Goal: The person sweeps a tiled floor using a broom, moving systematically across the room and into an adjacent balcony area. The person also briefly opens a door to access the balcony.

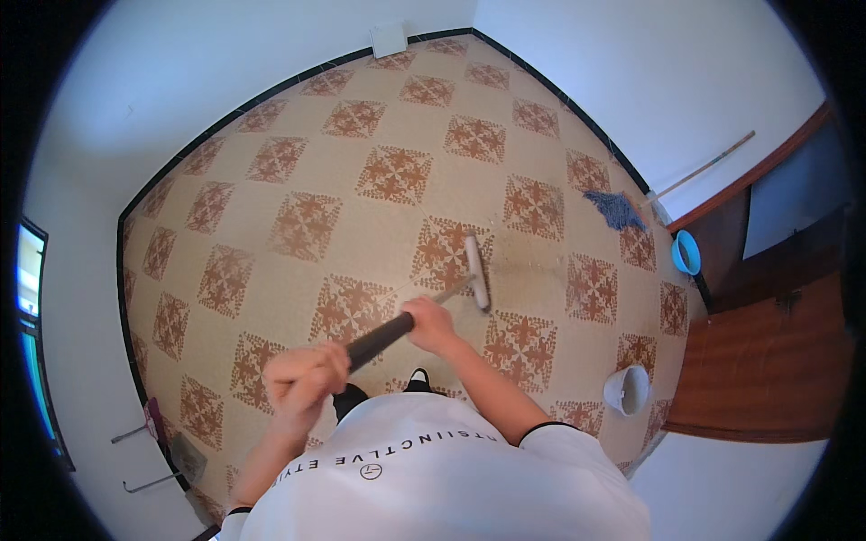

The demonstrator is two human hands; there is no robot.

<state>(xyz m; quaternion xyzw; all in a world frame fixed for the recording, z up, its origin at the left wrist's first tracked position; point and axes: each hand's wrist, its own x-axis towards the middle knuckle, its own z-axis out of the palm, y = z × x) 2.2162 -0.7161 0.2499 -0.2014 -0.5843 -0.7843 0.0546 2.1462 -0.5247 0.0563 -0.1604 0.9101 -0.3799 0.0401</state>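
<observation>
Both my hands hold a long-handled mop with a pale, bar-shaped head (477, 274). My left hand (308, 375) is closed around the upper end of its dark handle grip (379, 341), close to my body. My right hand (428, 323) wraps the shaft farther down, at the lower end of that grip. A thin metal shaft runs from there to the head, which lies on the patterned tile floor (379, 230) in front of me. A dull, wet-looking patch (528, 267) with small specks spreads just right of the head.
To the right, a string mop (616, 209) leans against the wall near a blue basin (687, 252). A white bucket (626, 390) stands by the brown wooden door (758, 365). At left are a dustpan (188, 458) and a purple-headed tool (154, 419). A white panel (388, 40) leans on the far wall.
</observation>
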